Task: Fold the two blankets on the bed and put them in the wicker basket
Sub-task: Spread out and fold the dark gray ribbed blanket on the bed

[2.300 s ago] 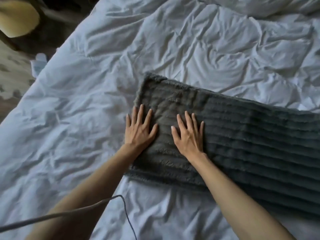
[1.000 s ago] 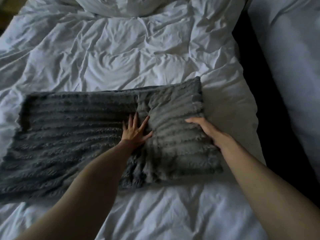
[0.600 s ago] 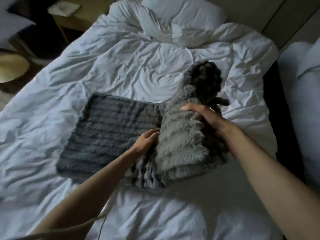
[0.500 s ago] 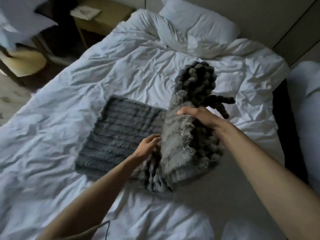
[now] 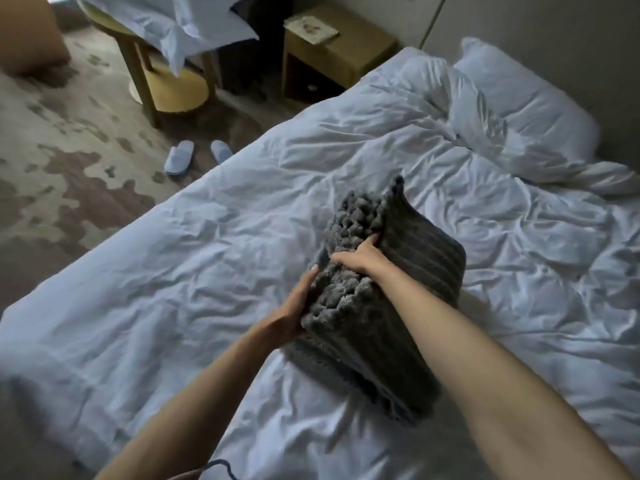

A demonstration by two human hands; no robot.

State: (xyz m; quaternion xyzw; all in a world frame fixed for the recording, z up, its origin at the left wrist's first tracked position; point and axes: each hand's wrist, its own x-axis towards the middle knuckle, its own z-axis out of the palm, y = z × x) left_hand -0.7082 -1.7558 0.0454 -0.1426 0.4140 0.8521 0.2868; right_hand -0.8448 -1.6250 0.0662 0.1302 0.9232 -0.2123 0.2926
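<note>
Grey blanket [image 5: 426, 268] folded into thick bundle on white duvet [image 5: 207, 271]. Right hand [image 5: 360, 263] grips its top; left hand [image 5: 296, 306] clasps its left edge.

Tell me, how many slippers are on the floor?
2. One pale blue fabric slipper lies on the patchy brown carpet near the white bed; the second pale blue slipper lies just right of it, closer to the bed. Others may be hidden under the bed.
</note>
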